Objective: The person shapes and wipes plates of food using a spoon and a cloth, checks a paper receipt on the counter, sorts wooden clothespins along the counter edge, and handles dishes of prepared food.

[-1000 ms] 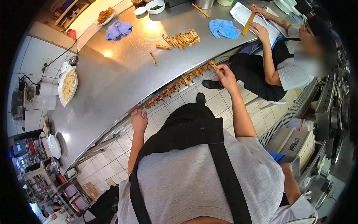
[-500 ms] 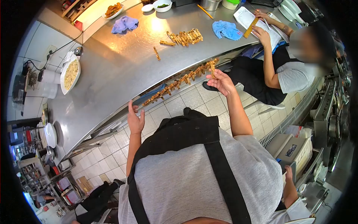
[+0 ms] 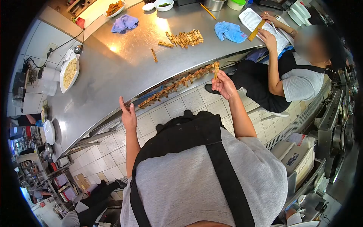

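Observation:
A long row of wooden clothespins [image 3: 181, 82], packed close together, runs along the front edge of the steel counter [image 3: 109, 75]. What they are clipped to is hidden. At the row's right end my right hand [image 3: 225, 85] pinches one upright clothespin [image 3: 216, 70] between thumb and fingers. Past the left end, at the counter's edge, my left hand [image 3: 129, 115] is open, index finger extended and nothing held. On the counter lies a group of clothespins [image 3: 185, 39] side by side, with a single clothespin [image 3: 154, 55] apart to their left.
A co-worker [image 3: 291, 72] sits at the right, hands on papers [image 3: 251, 19] and a ruler [image 3: 256, 30]. Two cloths [image 3: 229, 31] [image 3: 124, 24] and a yellow pencil [image 3: 208, 11] lie on the counter. A rice dish [image 3: 70, 73] stands left. Storage bins [image 3: 297, 157] are behind at right.
My left hand has moved left and up, away from the row's left end, its index finger straightening. My right hand stays at the right end with its clothespin.

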A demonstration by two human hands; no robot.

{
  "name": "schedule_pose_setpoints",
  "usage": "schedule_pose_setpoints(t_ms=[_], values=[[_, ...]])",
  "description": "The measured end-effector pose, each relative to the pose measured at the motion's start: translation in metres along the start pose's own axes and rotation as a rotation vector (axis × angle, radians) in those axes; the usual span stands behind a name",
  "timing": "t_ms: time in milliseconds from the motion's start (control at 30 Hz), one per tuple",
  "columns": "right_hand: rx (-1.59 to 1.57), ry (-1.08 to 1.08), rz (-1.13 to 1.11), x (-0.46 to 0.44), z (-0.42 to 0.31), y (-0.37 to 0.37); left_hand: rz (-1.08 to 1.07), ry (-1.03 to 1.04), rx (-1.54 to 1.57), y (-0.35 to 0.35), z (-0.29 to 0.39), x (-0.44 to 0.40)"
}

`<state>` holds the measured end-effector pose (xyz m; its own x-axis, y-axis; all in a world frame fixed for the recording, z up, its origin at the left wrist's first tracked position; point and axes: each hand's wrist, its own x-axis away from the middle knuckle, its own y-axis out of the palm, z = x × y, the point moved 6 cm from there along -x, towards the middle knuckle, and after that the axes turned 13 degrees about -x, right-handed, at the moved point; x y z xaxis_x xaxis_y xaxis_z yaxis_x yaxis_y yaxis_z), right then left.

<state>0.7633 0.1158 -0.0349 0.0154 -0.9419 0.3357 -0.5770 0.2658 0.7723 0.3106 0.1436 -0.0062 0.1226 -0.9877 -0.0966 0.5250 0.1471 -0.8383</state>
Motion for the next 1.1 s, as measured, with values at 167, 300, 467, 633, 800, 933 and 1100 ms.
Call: schedule_pose_setpoints(t_ms=[167, 300, 467, 633, 800, 933, 1100], values=[[0.121, -0.092, 0.232, -0.009, 0.012, -0.04, 0.015, 0.008, -0.021, 0.001, -0.004, -0.002], [0.313, 0.07, 0.191, -0.007, 0.041, -0.046, -0.08, -0.084, -0.014, 0.0, -0.001, -0.003], [0.448, 0.124, 0.201, -0.012, 0.064, -0.019, -0.061, -0.055, -0.008, 0.0, -0.002, -0.004], [0.504, -0.107, 0.223, -0.038, 0.045, -0.034, -0.076, -0.057, -0.031, 0.0, -0.004, -0.007], [0.398, -0.179, 0.399, -0.027, 0.02, -0.048, -0.191, -0.117, 0.005, -0.008, -0.002, -0.014], [0.468, -0.028, 0.294, -0.014, 0.043, -0.037, -0.179, -0.094, 0.071, -0.01, -0.007, -0.02], [0.639, 0.135, 0.062, -0.02, 0.085, -0.006, -0.199, -0.122, 0.138, -0.013, -0.004, -0.022]])
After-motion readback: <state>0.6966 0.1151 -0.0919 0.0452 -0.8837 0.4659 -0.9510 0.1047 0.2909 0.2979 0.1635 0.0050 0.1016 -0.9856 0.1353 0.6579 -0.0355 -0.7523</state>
